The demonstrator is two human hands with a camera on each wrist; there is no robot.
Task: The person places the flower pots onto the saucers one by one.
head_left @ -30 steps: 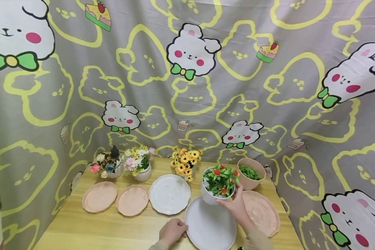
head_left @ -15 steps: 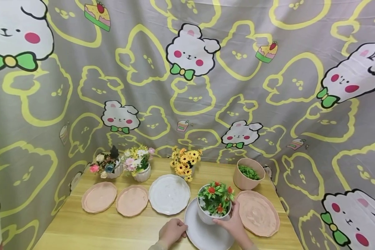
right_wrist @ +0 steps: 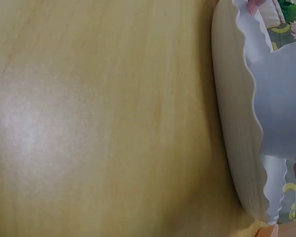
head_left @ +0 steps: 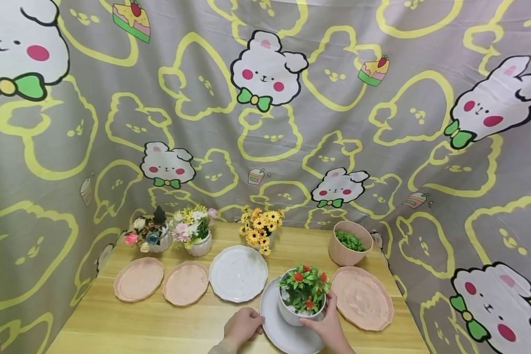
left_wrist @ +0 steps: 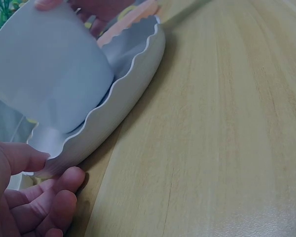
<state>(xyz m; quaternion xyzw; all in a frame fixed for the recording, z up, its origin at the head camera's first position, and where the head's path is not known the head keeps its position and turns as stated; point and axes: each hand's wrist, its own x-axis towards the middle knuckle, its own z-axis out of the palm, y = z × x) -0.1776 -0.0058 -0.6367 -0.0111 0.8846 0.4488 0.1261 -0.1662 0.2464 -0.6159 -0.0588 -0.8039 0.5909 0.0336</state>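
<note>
A white pot (head_left: 288,314) with a green, red-flowered plant (head_left: 307,290) stands within the large white scalloped plate (head_left: 274,332) at the front. My right hand (head_left: 329,327) grips the pot's right side, its thumb at the front. At the plate's left rim, my left hand (head_left: 244,325) pinches the edge; the left wrist view shows the left thumb (left_wrist: 27,158) on the rim and curled fingers below it. In that view the pot (left_wrist: 54,64) is inside the plate (left_wrist: 113,113). The right wrist view shows the pot (right_wrist: 286,98) above the plate's wall (right_wrist: 237,113), with a right fingertip at the edge.
Two pink plates (head_left: 139,279) (head_left: 186,283) and a white plate (head_left: 238,273) lie to the left, a larger pink plate (head_left: 363,298) to the right. Behind stand a pink pot (head_left: 349,253), yellow flowers (head_left: 260,228) and two other flower pots (head_left: 199,246) (head_left: 161,241).
My right hand has brought the potted plant forward and down from behind the large white plate into it. My left hand has stayed at the plate's rim.
</note>
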